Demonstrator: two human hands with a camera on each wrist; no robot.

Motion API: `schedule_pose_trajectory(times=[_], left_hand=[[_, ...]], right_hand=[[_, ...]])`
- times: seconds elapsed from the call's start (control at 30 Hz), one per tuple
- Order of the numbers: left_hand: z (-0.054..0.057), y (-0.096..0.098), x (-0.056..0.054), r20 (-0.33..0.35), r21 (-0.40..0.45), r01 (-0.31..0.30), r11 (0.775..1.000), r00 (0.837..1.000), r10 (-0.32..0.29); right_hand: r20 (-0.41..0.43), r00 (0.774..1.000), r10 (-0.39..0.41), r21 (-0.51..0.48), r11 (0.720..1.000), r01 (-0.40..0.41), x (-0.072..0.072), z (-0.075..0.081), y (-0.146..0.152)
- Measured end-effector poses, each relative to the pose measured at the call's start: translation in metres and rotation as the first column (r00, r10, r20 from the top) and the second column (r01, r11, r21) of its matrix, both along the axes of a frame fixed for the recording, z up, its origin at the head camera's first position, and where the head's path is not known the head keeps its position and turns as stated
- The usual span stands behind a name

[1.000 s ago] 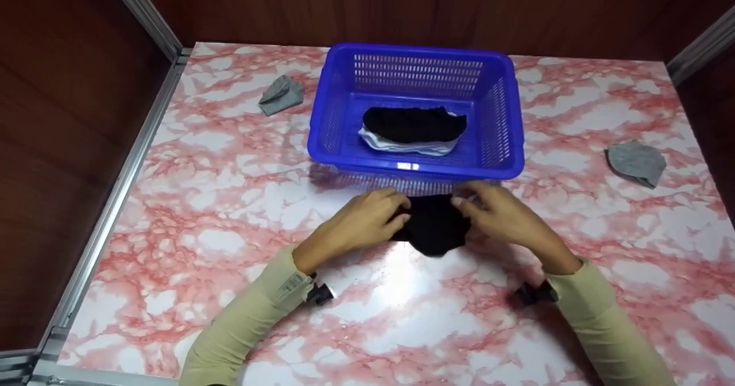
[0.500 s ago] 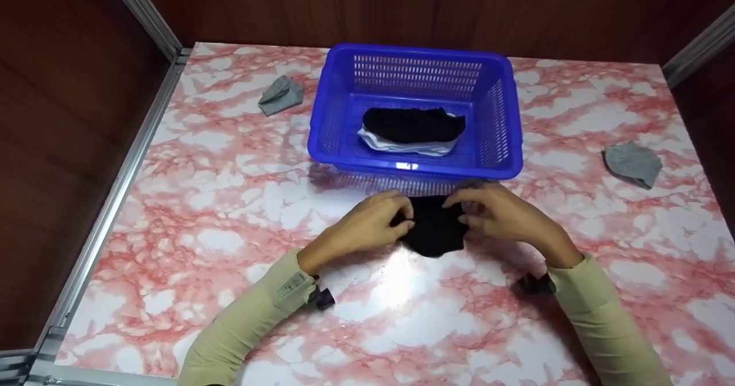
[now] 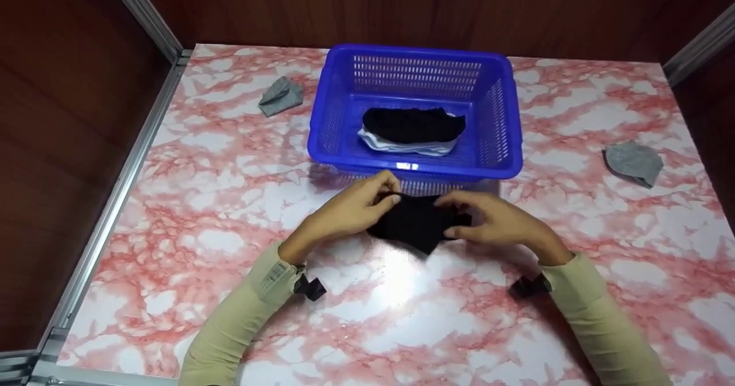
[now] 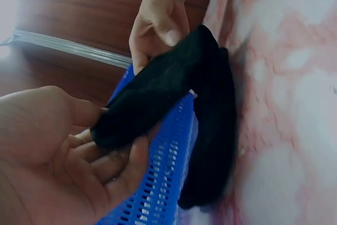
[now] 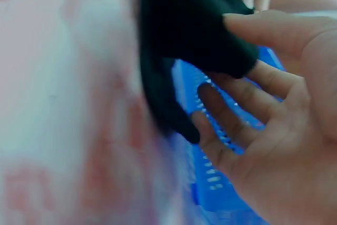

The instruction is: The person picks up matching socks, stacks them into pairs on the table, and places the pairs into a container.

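Observation:
Just in front of the blue basket, a black sock (image 3: 410,219) is stretched between both hands, its lower part folded back and hanging near the table in the left wrist view. My left hand (image 3: 351,209) pinches its left end between thumb and fingers. At the other end is my right hand (image 3: 498,219); its thumb (image 5: 247,27) lies on the near face of the sock, with the fingers behind it. Inside the basket (image 3: 317,107), another folded black sock (image 3: 413,124) lies on top of folded white socks (image 3: 410,146).
A small folded grey cloth (image 3: 281,96) lies left of the basket, and a similar grey cloth (image 3: 633,163) is at the right. The pink-and-white marbled table (image 3: 218,242) is bounded by dark wooden panels (image 3: 275,10) at the back and sides.
My left hand has shifted slightly left and up, lifting the sock's left end. My right hand has moved a little left along the sock. The sock's lower edge now hangs at a slant.

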State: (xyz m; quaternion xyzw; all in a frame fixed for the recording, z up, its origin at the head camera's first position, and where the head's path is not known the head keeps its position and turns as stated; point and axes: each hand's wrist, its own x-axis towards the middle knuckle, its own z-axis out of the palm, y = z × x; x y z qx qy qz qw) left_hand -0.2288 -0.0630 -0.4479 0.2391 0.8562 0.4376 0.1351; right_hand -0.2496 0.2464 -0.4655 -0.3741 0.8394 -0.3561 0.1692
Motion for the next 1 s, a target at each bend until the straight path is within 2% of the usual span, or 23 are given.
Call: schedule_pose_trajectory(times=[0.07, 0.13, 0.27, 0.4, 0.53, 0.67, 0.8, 0.9, 1.0], left_hand=[[-0.004, -0.001, -0.002, -0.028, -0.06, -0.012, 0.998, 1.0, 0.011], [-0.009, -0.003, -0.003, -0.056, -0.131, -0.024, 0.991, 0.998, 0.017], [-0.015, -0.004, -0.005, -0.049, -0.232, -0.03, 0.972, 0.999, 0.019], [-0.013, -0.006, -0.005, -0.024, -0.258, -0.017, 0.966, 1.0, 0.011], [-0.003, -0.008, -0.003, -0.013, -0.227, 0.02, 0.974, 1.0, -0.024], [0.008, -0.012, -0.001, 0.01, -0.158, 0.069, 0.985, 0.998, -0.068], [0.015, -0.017, 0.0, 0.043, -0.114, 0.061, 0.992, 0.997, -0.057], [0.017, -0.022, -0.002, 0.05, -0.134, 0.03, 0.991, 0.998, -0.023], [0.014, -0.023, -0.005, 0.06, -0.195, 0.012, 0.981, 0.998, 0.0]], right_hand=[[-0.05, 0.998, 0.023, 0.033, 0.999, -0.022, -0.001, -0.005, -0.003], [-0.078, 0.996, 0.047, 0.021, 0.999, -0.046, -0.002, -0.009, -0.005], [-0.078, 0.995, 0.06, -0.032, 0.998, -0.063, -0.004, -0.013, -0.003], [-0.074, 0.994, 0.082, -0.005, 0.997, -0.082, -0.003, -0.011, 0.0], [-0.052, 0.993, 0.103, 0.033, 0.994, -0.101, -0.001, -0.003, 0.002], [0.01, 0.998, 0.069, -0.011, 0.998, -0.069, 0.0, 0.006, 0.002], [0.124, 0.992, 0.034, -0.137, 0.99, -0.017, -0.001, 0.009, 0.004], [0.243, 0.97, -0.01, -0.198, 0.978, 0.059, -0.003, 0.008, 0.005], [0.337, 0.935, -0.108, -0.163, 0.972, 0.17, -0.005, 0.005, 0.003]])
